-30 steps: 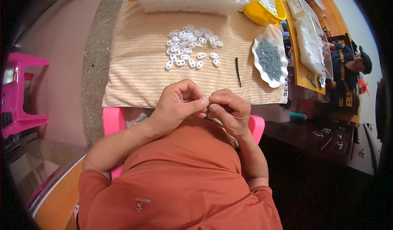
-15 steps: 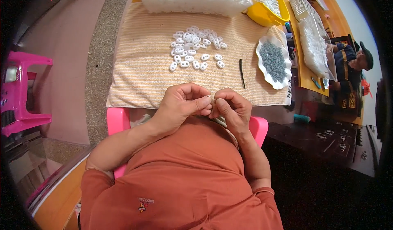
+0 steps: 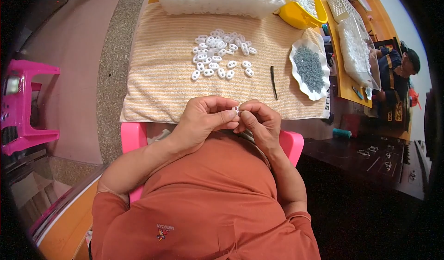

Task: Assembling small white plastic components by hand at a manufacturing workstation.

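Observation:
My left hand pinches a small white two-hole plastic piece between thumb and forefinger, just off the table's near edge. Closed in a pinch, my right hand meets the piece's right side; whatever its fingertips hold is too small to make out. Beyond my hands, a loose pile of the same white two-hole pieces lies on a striped towel. To the right of the pile is a thin black stick-like tool. A white scalloped dish holds many small grey parts.
A clear bin of white pieces and a yellow basket stand at the far edge. Another clear bin sits farther right, near another person. Pink stool on the left; pink chair arms flank me.
The white piece now shows its holes between my fingertips, where it was mostly hidden before. My right fingers have shifted slightly left. The pile near the black tool has one piece fewer or shifted little.

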Demonstrator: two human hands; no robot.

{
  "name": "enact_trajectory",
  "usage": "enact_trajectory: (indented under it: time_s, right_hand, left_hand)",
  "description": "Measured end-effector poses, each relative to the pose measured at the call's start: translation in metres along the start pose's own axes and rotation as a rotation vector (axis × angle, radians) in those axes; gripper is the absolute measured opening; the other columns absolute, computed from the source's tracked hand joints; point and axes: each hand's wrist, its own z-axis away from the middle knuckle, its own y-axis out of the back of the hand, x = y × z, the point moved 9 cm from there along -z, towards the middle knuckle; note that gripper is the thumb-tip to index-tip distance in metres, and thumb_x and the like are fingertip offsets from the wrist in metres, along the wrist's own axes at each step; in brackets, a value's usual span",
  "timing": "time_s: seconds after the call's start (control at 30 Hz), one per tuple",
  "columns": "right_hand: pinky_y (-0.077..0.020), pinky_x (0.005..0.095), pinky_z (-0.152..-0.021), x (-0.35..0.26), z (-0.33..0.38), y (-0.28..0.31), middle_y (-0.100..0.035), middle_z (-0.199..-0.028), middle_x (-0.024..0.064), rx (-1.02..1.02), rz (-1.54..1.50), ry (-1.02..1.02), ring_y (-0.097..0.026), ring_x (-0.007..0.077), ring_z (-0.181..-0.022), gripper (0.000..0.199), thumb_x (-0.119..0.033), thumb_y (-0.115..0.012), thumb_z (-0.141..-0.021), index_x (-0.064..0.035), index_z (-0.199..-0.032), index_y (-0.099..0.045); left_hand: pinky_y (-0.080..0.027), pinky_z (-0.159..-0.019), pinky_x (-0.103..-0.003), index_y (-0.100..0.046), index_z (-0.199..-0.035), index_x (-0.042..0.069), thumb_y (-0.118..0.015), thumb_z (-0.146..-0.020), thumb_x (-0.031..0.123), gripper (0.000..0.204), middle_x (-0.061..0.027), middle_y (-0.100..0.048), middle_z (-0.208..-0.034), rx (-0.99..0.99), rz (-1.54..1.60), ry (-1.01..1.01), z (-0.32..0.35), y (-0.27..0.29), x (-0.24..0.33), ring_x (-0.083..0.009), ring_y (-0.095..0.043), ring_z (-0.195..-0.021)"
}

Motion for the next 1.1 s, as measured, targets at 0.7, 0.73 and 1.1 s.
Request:
enact_trajectory:
  time_s: [0.7, 0.73, 1.1]
  right_hand:
    - [-0.0504, 0.0225, -0.064, 0.0033, 0.0, -0.0003, -0.062, -0.078, 0.0029, 0.001, 0.015, -0.013, -0.058, 0.0085, -0.069, 0.011, -0.009, -0.058, -0.092, 0.0016, -0.094, -0.061]
    - [-0.0504, 0.0225, -0.064, 0.0029, 0.0002, -0.0005, -0.062, -0.078, 0.0029, 0.001, 0.015, -0.014, -0.058, 0.0085, -0.069, 0.011, -0.009, -0.058, -0.092, 0.0016, -0.094, -0.061]
    - [-0.049, 0.0213, -0.067, 0.0001, -0.0007, -0.0015, -0.062, -0.082, 0.0025, -0.002, 0.066, 0.021, -0.058, 0.0075, -0.072, 0.01, -0.005, -0.056, -0.092, 0.0025, -0.09, -0.063]
  left_hand:
    - [-0.057, -0.074, -0.025, -0.061, -0.108, -0.003, -0.063, -0.087, 0.003, 0.021, -0.0097, -0.067, -0.091, -0.003, 0.006, 0.013, 0.0007, -0.0014, -0.0008, -0.0141, -0.066, -0.079]
    - [-0.057, -0.074, -0.025, -0.061, -0.108, -0.003, -0.063, -0.087, 0.003, 0.021, -0.0097, -0.067, -0.091, -0.003, 0.006, 0.014, 0.0008, -0.0013, -0.0011, -0.0141, -0.066, -0.079]
    - [-0.057, -0.074, -0.026, -0.061, -0.106, -0.007, -0.062, -0.088, 0.001, 0.02, -0.0126, -0.066, -0.092, 0.01, 0.004, -0.001, 0.0003, 0.0002, -0.0031, -0.0164, -0.067, -0.079]
